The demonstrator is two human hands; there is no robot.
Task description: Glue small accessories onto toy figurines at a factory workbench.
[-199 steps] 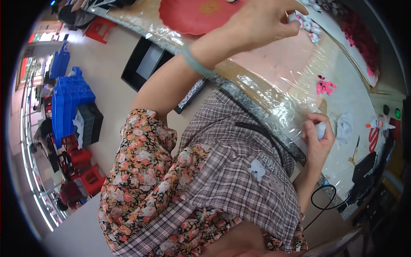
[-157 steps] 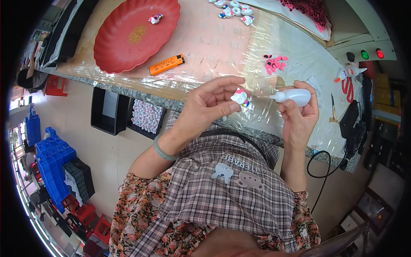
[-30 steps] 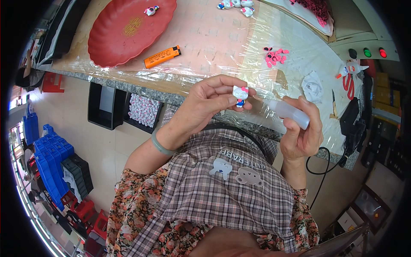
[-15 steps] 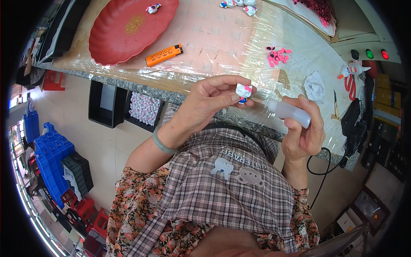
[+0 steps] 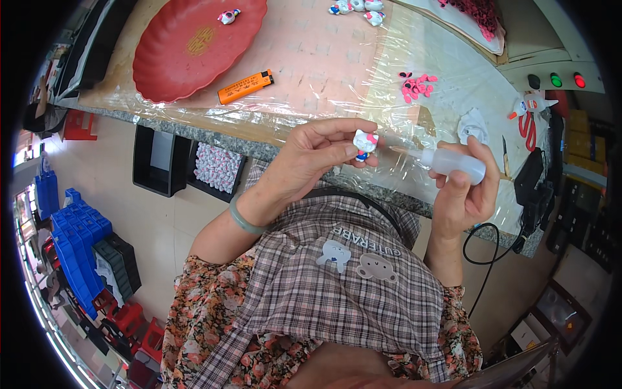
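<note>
Left of the orange lighter (image 5: 245, 87), the red dish (image 5: 159, 68) bears one small figure (image 5: 228, 16), perhaps set aside. Below the lighter and slightly left, a black tray (image 5: 237, 179) is packed with small white-and-pink pieces (image 5: 216, 167); they look like a sizeable batch, though too small to tell how finished each is. Below and right of the lighter, the left hand (image 5: 315, 149) is mostly closed, pinching a white figurine (image 5: 367, 141) between thumb and fingers; its pink bow and blue clothing are already on. Above and right of the lighter, a few similar figures (image 5: 363, 8) lie grouped, possibly work left to do. Farther right, roughly level with the lighter, loose pink bits (image 5: 418, 89) lie unattached. Rightmost and lower than the lighter, the right hand (image 5: 461, 202) is curled around a translucent bottle (image 5: 457, 165), its nozzle toward the figurine but apart from it; this piece seems partway through, and whether anything has been applied cannot be told
</note>
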